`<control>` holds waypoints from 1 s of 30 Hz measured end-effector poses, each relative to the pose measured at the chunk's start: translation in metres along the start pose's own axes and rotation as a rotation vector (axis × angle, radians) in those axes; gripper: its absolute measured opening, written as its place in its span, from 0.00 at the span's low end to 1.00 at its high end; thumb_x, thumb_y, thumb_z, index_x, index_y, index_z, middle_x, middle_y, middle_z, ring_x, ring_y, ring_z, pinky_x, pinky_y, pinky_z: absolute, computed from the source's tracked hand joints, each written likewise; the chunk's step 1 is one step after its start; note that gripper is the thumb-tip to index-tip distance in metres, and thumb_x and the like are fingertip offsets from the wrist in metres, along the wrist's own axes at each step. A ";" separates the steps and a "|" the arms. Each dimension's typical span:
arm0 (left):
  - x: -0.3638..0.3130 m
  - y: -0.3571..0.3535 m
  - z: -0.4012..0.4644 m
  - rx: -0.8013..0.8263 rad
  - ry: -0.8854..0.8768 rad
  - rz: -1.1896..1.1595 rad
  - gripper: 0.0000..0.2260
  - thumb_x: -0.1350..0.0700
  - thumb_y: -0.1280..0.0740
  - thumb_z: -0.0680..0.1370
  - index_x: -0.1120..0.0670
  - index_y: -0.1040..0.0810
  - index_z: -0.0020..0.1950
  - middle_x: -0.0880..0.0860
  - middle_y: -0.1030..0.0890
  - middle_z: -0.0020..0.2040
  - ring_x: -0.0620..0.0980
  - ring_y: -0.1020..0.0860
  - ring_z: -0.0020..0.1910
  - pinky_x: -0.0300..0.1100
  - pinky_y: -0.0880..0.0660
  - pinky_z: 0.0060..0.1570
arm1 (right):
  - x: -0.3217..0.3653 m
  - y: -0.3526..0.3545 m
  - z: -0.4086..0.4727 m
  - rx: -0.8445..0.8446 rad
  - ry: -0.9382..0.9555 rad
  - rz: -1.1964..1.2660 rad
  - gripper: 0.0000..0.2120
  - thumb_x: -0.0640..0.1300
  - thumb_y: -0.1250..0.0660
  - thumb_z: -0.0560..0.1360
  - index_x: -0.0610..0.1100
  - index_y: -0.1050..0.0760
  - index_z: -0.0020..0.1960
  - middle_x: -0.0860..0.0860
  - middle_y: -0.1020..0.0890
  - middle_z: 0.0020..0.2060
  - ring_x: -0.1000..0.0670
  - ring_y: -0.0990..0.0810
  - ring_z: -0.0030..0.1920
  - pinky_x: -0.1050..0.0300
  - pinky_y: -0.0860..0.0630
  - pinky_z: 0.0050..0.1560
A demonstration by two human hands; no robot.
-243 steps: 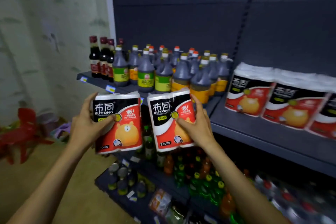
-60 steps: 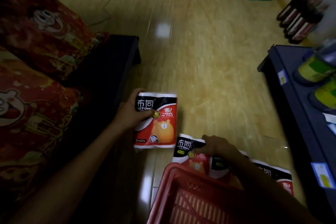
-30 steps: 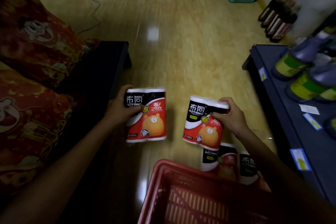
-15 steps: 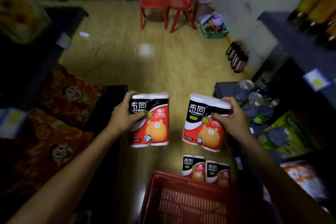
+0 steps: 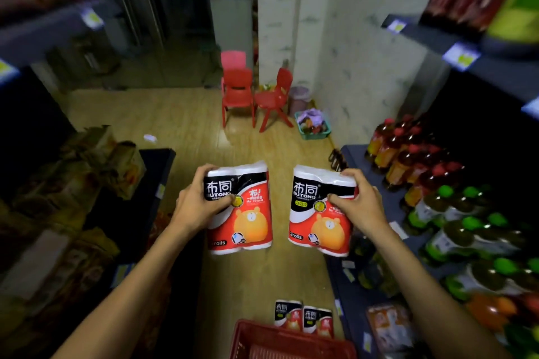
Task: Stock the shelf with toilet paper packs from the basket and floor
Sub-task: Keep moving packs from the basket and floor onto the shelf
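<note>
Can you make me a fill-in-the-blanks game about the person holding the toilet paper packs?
1. Each hand holds ___ pack.
2. On the floor by the basket lie ___ more packs.
3. The basket's colour is ___.
4. The chairs by the wall are ___.

Missing words: one; two; red; red

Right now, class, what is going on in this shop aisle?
A person holds one red, black and white two-roll toilet paper pack in the left hand and another like it in the right hand, both upright at chest height. Two more packs lie on the wooden floor beyond the red plastic basket.
</note>
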State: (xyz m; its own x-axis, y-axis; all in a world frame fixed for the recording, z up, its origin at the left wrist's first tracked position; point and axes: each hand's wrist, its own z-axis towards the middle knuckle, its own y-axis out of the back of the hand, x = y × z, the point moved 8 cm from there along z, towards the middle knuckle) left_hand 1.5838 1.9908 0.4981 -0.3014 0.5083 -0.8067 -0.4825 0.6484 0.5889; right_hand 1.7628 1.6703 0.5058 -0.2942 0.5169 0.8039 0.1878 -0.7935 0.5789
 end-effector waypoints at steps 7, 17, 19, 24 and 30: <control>-0.128 0.061 -0.018 -0.048 -0.120 -0.043 0.29 0.42 0.23 0.64 0.31 0.34 0.59 0.46 0.17 0.51 0.49 0.18 0.51 0.51 0.21 0.53 | 0.101 0.111 -0.010 -0.081 0.113 -0.058 0.23 0.54 0.26 0.62 0.57 0.28 0.55 0.50 0.20 0.49 0.43 0.24 0.54 0.51 0.26 0.52; -0.305 0.070 -0.036 0.096 -0.503 -0.157 0.30 0.37 0.25 0.61 0.32 0.35 0.58 0.48 0.19 0.54 0.52 0.19 0.51 0.53 0.21 0.53 | 0.192 0.266 -0.116 -0.388 0.143 -0.216 0.26 0.60 0.32 0.59 0.59 0.30 0.56 0.52 0.20 0.50 0.47 0.24 0.54 0.55 0.28 0.49; -0.344 0.052 -0.052 0.152 -0.597 -0.161 0.28 0.44 0.21 0.65 0.31 0.35 0.56 0.50 0.19 0.54 0.52 0.19 0.50 0.51 0.21 0.51 | 0.197 0.302 -0.151 -0.454 0.105 -0.232 0.25 0.60 0.31 0.60 0.61 0.31 0.56 0.53 0.20 0.49 0.47 0.23 0.53 0.53 0.26 0.48; -0.431 -0.006 -0.111 0.357 -0.768 -0.238 0.27 0.48 0.22 0.68 0.31 0.33 0.58 0.49 0.19 0.52 0.53 0.19 0.50 0.54 0.21 0.50 | 0.200 0.395 -0.262 -0.704 -0.012 -0.249 0.22 0.51 0.24 0.64 0.59 0.29 0.54 0.53 0.18 0.49 0.51 0.20 0.50 0.55 0.24 0.49; -0.517 -0.061 -0.212 0.517 -0.970 -0.332 0.29 0.51 0.23 0.69 0.27 0.37 0.56 0.49 0.21 0.51 0.53 0.20 0.51 0.52 0.22 0.53 | 0.190 0.476 -0.408 -0.916 -0.173 -0.320 0.23 0.51 0.24 0.66 0.61 0.29 0.56 0.55 0.18 0.51 0.52 0.19 0.51 0.54 0.22 0.51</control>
State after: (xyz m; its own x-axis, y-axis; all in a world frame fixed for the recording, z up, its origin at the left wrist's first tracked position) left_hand 1.5943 1.5682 0.8686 0.6463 0.3464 -0.6800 0.0429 0.8731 0.4856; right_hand 1.4140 1.2596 0.8785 -0.0498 0.7324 0.6790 -0.6972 -0.5123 0.5014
